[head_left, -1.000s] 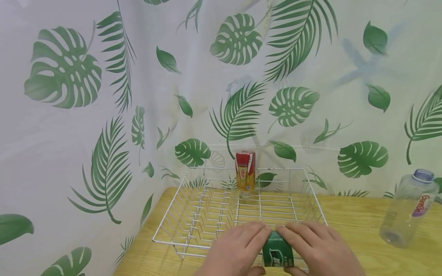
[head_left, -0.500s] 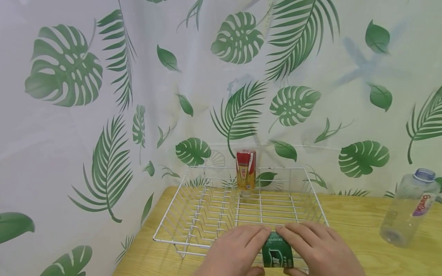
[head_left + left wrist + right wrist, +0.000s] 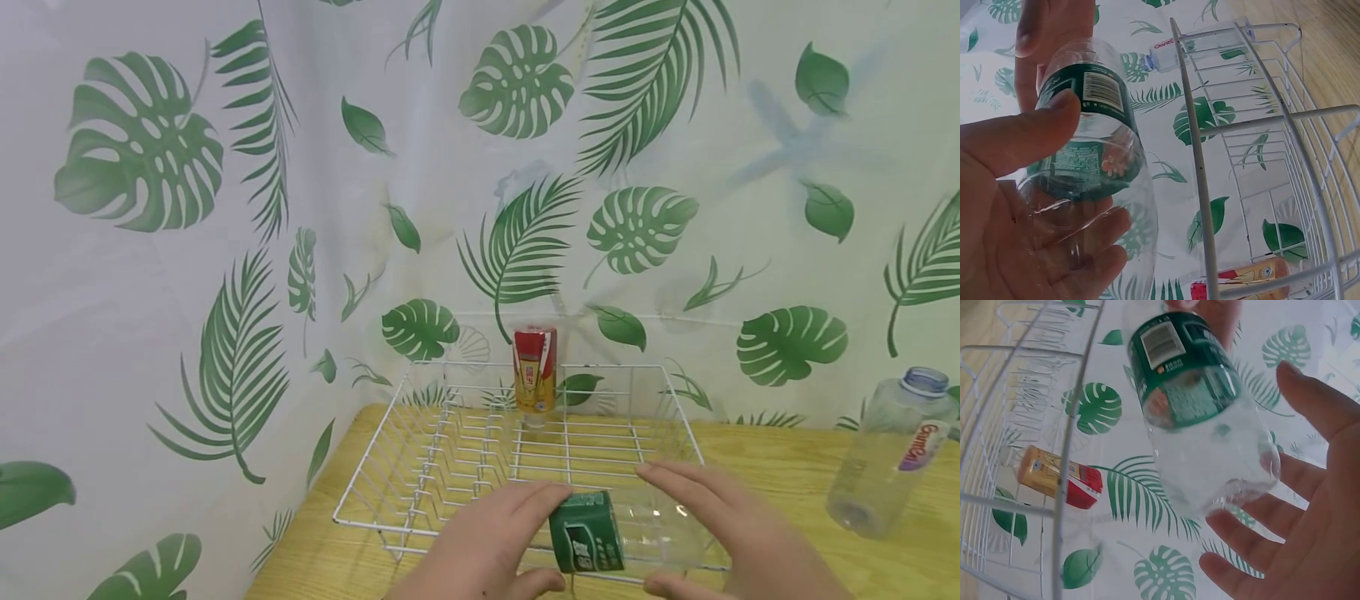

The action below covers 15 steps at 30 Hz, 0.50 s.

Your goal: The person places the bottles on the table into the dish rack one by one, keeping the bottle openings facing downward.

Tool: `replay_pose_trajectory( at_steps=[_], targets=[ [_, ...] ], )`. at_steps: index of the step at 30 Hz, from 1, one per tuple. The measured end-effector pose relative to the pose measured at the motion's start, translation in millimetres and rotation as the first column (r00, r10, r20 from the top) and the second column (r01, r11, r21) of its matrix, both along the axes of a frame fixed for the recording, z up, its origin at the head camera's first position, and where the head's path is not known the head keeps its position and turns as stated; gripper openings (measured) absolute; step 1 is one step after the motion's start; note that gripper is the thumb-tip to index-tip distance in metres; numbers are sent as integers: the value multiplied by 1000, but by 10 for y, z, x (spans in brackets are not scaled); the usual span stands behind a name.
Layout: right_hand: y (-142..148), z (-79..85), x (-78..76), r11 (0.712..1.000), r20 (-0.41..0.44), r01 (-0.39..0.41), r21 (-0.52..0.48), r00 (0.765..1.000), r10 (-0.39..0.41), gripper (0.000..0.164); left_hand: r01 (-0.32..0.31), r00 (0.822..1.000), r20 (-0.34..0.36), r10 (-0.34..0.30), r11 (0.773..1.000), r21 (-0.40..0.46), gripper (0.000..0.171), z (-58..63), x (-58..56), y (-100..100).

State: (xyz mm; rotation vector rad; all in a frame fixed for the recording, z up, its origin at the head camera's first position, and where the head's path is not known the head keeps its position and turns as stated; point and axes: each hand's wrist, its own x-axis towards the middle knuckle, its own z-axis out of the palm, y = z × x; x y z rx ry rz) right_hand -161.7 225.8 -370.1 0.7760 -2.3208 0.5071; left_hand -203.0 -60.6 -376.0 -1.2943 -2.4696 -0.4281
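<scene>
I see the bottle [image 3: 630, 533] lying roughly sideways in the air at the near rim of the rack [image 3: 390, 528], its green label [image 3: 587, 537] toward the left hand [image 3: 487, 542]. That hand grips it, thumb [image 3: 1054, 122] over the label and fingers curled behind. The right hand [image 3: 750, 533] is spread around the clear end, fingers [image 3: 1247, 540] loose and slightly bent; I can't tell whether they touch the plastic. I'd judge the step in hand to be handling the bottle between the two hands, with the left bearing it. To my mind, the next move calls for a firm left grip without squeezing the thin wall, and for clearance from the wires. Farther out, a red-and-yellow container [image 3: 535, 371] is at the rack's far side, and a clear bottle [image 3: 881, 458] stands on the table [image 3: 780, 467] to the right.
</scene>
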Motion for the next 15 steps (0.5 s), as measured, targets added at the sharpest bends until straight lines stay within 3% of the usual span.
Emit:
replay_pose_trajectory(
  at_steps=[2,4,7,11,15],
  targets=[
    [58,29,30,998,58,20,-52,998,-17,97,-29,993,119,28,1000,11,78,29,-4,4],
    [114,52,48,995,92,14,-103,996,-5,100,-62,968,245,54,998,28,75,50,-14,12],
    [191,73,59,985,137,1,-170,990,23,100,-91,904,425,47,992,85,72,55,-33,24],
    [257,90,66,972,233,16,-233,972,40,96,-83,777,622,-93,965,248,70,11,-52,25],
    [267,80,45,947,302,-39,-319,943,140,92,-34,637,710,-299,910,413,69,-92,-71,60]
  ],
)
